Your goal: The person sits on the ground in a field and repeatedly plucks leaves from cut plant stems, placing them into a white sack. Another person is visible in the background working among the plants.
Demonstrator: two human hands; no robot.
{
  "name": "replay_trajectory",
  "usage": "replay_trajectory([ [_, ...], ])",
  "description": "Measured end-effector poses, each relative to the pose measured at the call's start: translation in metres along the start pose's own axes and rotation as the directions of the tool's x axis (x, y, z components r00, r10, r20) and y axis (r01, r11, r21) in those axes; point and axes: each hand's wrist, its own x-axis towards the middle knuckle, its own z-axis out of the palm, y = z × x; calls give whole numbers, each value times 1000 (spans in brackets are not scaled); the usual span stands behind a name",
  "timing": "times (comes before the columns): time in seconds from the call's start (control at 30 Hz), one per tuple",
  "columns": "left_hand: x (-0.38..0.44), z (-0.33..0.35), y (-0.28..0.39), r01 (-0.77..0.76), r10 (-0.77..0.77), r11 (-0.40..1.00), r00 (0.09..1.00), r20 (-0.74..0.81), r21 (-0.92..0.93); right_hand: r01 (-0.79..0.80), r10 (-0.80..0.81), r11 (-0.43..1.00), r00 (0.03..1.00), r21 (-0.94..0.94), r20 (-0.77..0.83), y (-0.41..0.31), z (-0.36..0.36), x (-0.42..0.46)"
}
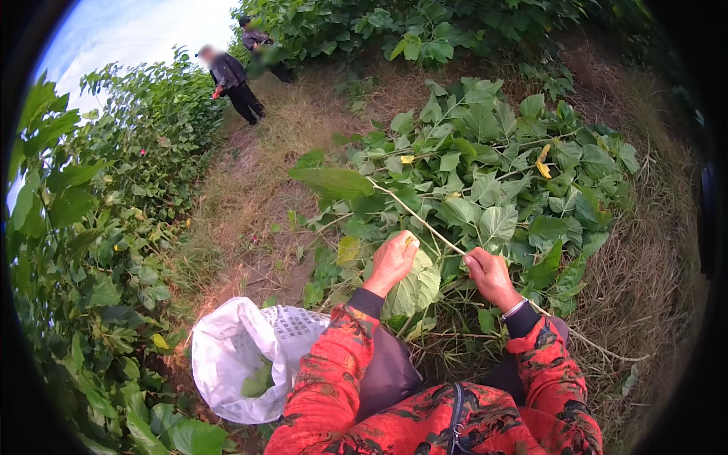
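Observation:
My right hand [490, 275] grips a long pale branch [418, 219] that runs from upper left past my wrist to the lower right. A broad green leaf [335, 183] remains at its upper end. Just left of the branch, my left hand [393, 260] is closed around a large pale-green leaf [415, 287], which hangs down below the fingers. Beyond both hands lies a heap of cut leafy branches [483, 165]. To the left of my left forearm, a white woven sack [227, 318] has its mouth rolled wide, with green leaves [259, 380] inside.
Tall leafy plants [136, 153] line the left side, and more bushes [432, 28] rise behind the heap. Two people stand on the dirt path at upper left, the nearer person [233, 79] in dark clothes. Dry grass [642, 239] covers the ground at right.

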Motion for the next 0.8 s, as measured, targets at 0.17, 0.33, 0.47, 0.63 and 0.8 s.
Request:
replay_trajectory([
  [0.17, -5, -26, -53, 92, -122, 947, 989, -82, -309, -7, 7, 1000, 1000, 4, -19, -13, -11, 3],
  [0.33, 19, -70, -12, 59, -96, 990, 946, -309, -127, -7, 7, 1000, 1000, -9, 14, -17, -14, 4],
  [0.47, 40, -80, -16, -57, 226, 907, 902, -369, 417, 54, -53, 998, 997, -16, 59, -25, -13, -1],
  [0.63, 58, -88, -49, 180, 38, 819, 930, -365, 545, 96, -96, 995, 992, 8, 81, -30, -17, -7],
  [0.8, 48, -82, -52, 121, 40, 854, 954, -296, 506, 151, -151, 988, 988, -44, 15, -34, -29, -5],
])
